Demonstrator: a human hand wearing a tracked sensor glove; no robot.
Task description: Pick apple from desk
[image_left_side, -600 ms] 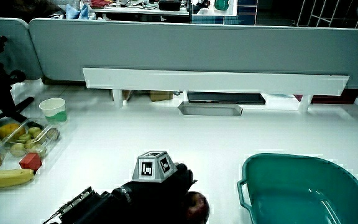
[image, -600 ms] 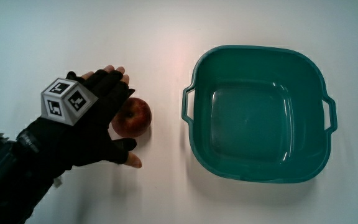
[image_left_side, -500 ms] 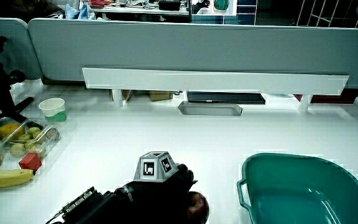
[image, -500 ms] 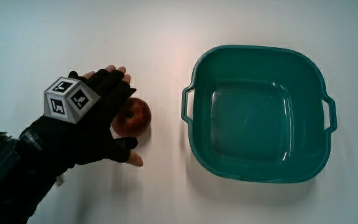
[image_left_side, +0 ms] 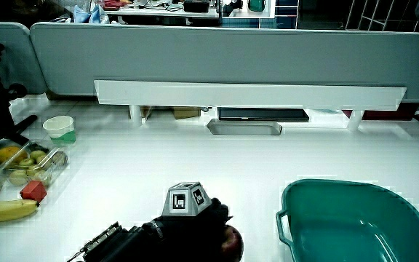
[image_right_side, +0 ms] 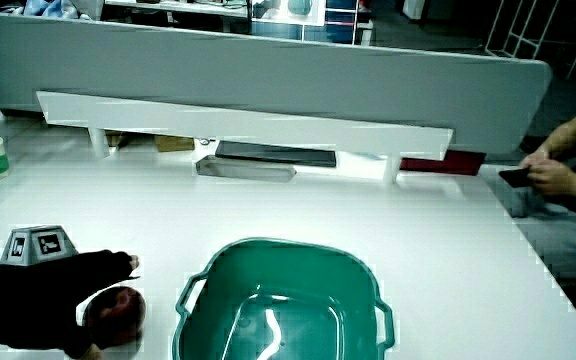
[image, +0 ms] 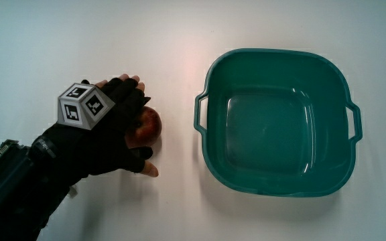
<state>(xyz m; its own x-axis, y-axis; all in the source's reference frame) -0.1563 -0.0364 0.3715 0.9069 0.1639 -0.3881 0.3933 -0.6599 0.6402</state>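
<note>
Main view, hand [image: 112, 127] cupped over red apple [image: 146, 124]

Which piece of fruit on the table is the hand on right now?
The red apple beside the green tub; the hand covers it. The banana and the boxed fruit lie untouched at the table's edge.

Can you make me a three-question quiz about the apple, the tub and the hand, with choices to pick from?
1. Where is the apple?
A. in the tub
B. on the table beside the tub
C. on the banana

2. What colour is the tub?
A. green
B. yellow
C. pink

3. What is the hand doing?
A. closing over the apple
B. resting inside the tub
C. holding a cup

Answers:
1 B, the apple lies on the table beside the tub.
2 A, its walls are green.
3 A, fingers and thumb wrap round the apple.
</note>
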